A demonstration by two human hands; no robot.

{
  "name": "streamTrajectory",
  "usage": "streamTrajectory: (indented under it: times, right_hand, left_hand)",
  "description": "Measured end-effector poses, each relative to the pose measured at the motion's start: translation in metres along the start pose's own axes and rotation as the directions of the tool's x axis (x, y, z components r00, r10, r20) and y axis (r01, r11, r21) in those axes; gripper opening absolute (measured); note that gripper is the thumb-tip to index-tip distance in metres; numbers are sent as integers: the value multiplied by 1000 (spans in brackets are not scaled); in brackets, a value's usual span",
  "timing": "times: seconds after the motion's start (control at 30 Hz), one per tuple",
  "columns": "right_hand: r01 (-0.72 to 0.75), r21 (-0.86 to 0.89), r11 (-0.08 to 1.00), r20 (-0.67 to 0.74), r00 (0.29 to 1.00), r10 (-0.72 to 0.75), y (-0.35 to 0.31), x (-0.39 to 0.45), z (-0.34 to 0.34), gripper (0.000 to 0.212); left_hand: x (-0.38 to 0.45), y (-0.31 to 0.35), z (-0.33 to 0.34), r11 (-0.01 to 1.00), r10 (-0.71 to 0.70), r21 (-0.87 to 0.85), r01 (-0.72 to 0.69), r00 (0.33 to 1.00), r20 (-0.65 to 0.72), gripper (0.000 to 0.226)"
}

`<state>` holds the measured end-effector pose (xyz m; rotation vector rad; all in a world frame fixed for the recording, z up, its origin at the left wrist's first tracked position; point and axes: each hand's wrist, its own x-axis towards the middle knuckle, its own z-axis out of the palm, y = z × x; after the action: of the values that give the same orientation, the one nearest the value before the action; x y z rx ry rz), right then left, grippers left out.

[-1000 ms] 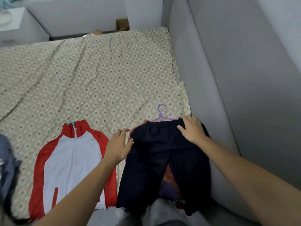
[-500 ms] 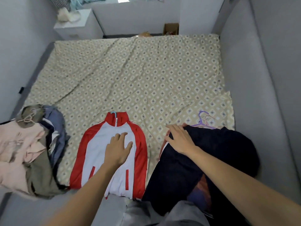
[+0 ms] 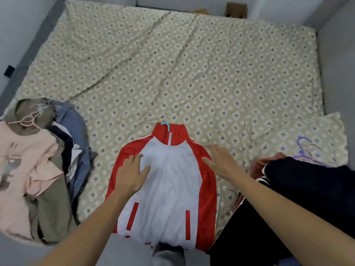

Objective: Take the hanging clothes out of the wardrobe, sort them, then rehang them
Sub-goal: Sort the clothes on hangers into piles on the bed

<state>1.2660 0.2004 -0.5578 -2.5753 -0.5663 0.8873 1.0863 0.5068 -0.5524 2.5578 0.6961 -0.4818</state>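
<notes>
Two hands lie flat on one red and white jacket (image 3: 169, 189) spread on the bed (image 3: 192, 73). Left hand (image 3: 132, 173) presses its chest panel with fingers spread; right hand (image 3: 221, 160) rests open on the red sleeve. Between them the jacket runs lengthwise away from the person, collar far, hem near, one blue hanger hook (image 3: 165, 125) at the collar. Left of the left hand sits one pile of clothes (image 3: 38, 166); right of the right hand, dark clothes (image 3: 297, 198) with purple hangers (image 3: 305, 148).

Patterned bedsheet (image 3: 192, 77) spread flat; cardboard box (image 3: 236, 9) beyond far edge.
</notes>
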Motion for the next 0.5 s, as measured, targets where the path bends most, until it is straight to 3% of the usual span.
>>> streamTrajectory:
  times: [0.07,0.13,0.3,0.43,0.5]
  right_hand:
    - [-24,13,1000,11,1000,24,-6,33,19,58]
    - [-48,24,999,15,999,47,-12,73,47,60]
    - [-129,-32,991,38,991,130,-12,157,100,68]
    - [-188,-9,982,30,982,188,1,181,134,89]
    - [-191,-21,981,4,982,191,6,186,144,84]
  left_hand:
    - [37,-25,1,998,47,52,-47,999,4,72]
    - [84,-50,10,996,53,64,-54,998,16,65]
    - [183,-84,50,997,70,-33,-68,996,62,58]
    - [225,-109,79,999,45,-18,-43,987,157,61]
    - [233,-113,87,997,50,52,-58,988,147,53]
